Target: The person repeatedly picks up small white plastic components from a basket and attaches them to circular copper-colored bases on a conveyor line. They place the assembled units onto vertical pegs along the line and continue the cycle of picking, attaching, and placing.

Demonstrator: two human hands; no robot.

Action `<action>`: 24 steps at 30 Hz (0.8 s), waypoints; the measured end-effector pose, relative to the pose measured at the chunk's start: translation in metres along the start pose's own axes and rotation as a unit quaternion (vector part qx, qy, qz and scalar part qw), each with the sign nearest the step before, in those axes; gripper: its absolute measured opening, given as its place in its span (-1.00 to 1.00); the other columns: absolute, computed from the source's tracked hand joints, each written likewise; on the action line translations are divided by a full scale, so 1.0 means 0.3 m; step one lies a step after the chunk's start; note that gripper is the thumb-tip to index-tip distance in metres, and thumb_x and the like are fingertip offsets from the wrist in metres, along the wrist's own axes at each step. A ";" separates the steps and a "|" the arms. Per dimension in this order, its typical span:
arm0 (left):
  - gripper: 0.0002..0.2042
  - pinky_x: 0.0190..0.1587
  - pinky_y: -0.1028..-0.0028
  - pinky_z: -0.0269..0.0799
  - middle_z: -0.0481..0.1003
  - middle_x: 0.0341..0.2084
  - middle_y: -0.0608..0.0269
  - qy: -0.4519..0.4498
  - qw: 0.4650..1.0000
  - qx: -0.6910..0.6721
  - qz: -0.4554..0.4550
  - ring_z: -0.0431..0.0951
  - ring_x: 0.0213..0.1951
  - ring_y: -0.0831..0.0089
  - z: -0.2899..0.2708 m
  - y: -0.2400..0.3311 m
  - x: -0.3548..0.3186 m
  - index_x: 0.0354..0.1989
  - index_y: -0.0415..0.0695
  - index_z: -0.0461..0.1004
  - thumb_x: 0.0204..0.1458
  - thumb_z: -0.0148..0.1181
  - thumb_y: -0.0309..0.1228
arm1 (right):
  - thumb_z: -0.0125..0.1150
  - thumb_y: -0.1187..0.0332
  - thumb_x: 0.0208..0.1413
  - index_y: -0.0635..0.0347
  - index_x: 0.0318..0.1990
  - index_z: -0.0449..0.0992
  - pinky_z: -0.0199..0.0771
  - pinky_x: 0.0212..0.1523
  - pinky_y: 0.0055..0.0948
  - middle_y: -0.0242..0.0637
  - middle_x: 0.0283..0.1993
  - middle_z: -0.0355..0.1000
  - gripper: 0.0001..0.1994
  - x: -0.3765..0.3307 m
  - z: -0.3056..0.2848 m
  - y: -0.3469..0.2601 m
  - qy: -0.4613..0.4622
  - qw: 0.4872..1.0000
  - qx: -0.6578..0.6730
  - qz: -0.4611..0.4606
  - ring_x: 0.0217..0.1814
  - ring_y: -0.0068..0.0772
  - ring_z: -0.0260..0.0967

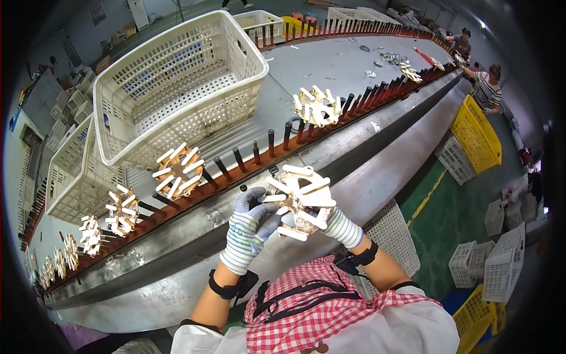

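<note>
Before the metal bench (165, 243), stick-studded roundish disc (300, 200), face upward, long axis unclear, left hand (247, 227) pinching its rim, right hand (344, 228), grip hidden

Held spoked disc (311, 200): coppery, metal-look; worktop edge (345, 141): scuffed semi-gloss metal; lg crate (194, 120): matt plastic; gloves (240, 227): knit cloth; apron (280, 337): matt cloth

They wear striped knit gloves (243, 231), black wristbands (223, 289), a red-and-white gingham apron (312, 330) and a black-cuffed white top (407, 321).
</note>
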State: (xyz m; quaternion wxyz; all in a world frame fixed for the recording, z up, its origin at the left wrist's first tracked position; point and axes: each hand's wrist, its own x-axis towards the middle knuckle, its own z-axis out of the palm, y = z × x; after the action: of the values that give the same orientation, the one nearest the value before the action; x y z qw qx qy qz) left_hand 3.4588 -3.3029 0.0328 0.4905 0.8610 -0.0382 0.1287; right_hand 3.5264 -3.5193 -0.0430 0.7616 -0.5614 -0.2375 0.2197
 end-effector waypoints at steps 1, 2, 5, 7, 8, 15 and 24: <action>-0.78 0.06 0.28 0.40 0.35 0.00 0.03 -0.013 1.000 -0.005 0.003 0.43 0.02 0.15 0.019 0.007 0.008 -0.26 -0.18 0.61 -0.14 0.37 -0.46 | 0.35 0.39 0.04 0.19 0.21 0.31 0.35 0.20 -0.33 -0.19 0.20 0.32 -0.44 0.010 -0.003 -0.003 0.010 0.999 0.044 -0.008 0.20 -0.34 0.31; -0.78 0.06 0.27 0.40 0.35 0.00 0.02 -0.027 1.000 -0.009 0.006 0.43 0.01 0.15 0.036 0.015 0.014 -0.26 -0.18 0.62 -0.14 0.37 -0.47 | 0.37 0.37 0.02 0.19 0.22 0.31 0.35 0.20 -0.31 -0.18 0.19 0.33 -0.42 0.020 -0.011 0.003 0.008 0.998 0.051 -0.043 0.19 -0.33 0.32; -0.76 0.10 0.28 0.41 0.33 0.05 -0.05 -0.069 0.997 -0.018 0.026 0.44 0.05 0.09 0.079 0.027 0.034 -0.23 -0.15 0.62 -0.13 0.37 -0.47 | 0.45 0.30 -0.07 0.15 0.26 0.26 0.36 0.21 -0.26 -0.20 0.22 0.31 -0.29 0.004 -0.101 0.027 -0.043 0.938 -0.308 -0.154 0.20 -0.30 0.32; -0.75 0.09 0.27 0.44 0.31 0.11 -0.12 -0.097 0.990 0.015 0.102 0.48 0.05 0.02 0.094 0.046 0.065 -0.21 -0.13 0.62 -0.11 0.37 -0.43 | 0.50 0.27 -0.13 0.13 0.28 0.23 0.37 0.21 -0.24 -0.20 0.24 0.30 -0.22 -0.017 -0.174 0.071 -0.055 0.925 -0.353 -0.127 0.21 -0.30 0.31; -0.75 0.15 0.25 0.38 0.29 0.15 -0.15 -0.088 0.992 0.001 0.089 0.43 0.13 -0.01 0.095 0.058 0.093 -0.18 -0.12 0.62 -0.09 0.34 -0.42 | 0.52 0.26 -0.15 0.12 0.29 0.22 0.38 0.21 -0.23 -0.21 0.24 0.30 -0.19 -0.025 -0.201 0.080 -0.049 0.948 -0.308 -0.066 0.21 -0.30 0.31; -0.79 -0.03 0.37 0.46 0.50 -0.09 0.05 -0.113 0.993 -0.036 0.021 0.55 -0.07 0.22 0.185 0.085 0.274 -0.21 -0.20 0.57 -0.06 0.32 -0.49 | 0.48 0.30 -0.09 0.10 0.28 0.20 0.38 0.24 -0.32 -0.24 0.20 0.32 -0.24 -0.035 -0.345 0.008 -0.069 0.992 -0.012 0.109 0.20 -0.36 0.31; -0.77 -0.10 0.36 0.50 0.56 -0.23 0.07 -0.044 0.998 0.025 0.040 0.59 -0.19 0.18 0.340 0.114 0.343 -0.21 -0.22 0.57 -0.05 0.33 -0.43 | 0.38 0.40 -0.01 0.14 0.26 0.21 0.47 0.14 -0.39 -0.30 0.19 0.33 -0.34 0.030 -0.461 -0.070 -0.102 0.989 0.047 0.095 0.15 -0.45 0.34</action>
State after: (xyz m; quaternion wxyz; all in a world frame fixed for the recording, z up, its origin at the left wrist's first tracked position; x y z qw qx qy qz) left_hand 3.5700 -3.4015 0.0385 0.4612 0.8757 -0.0909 0.1105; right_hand 3.6189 -3.6234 -0.0574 0.7345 -0.5200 -0.2492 0.3579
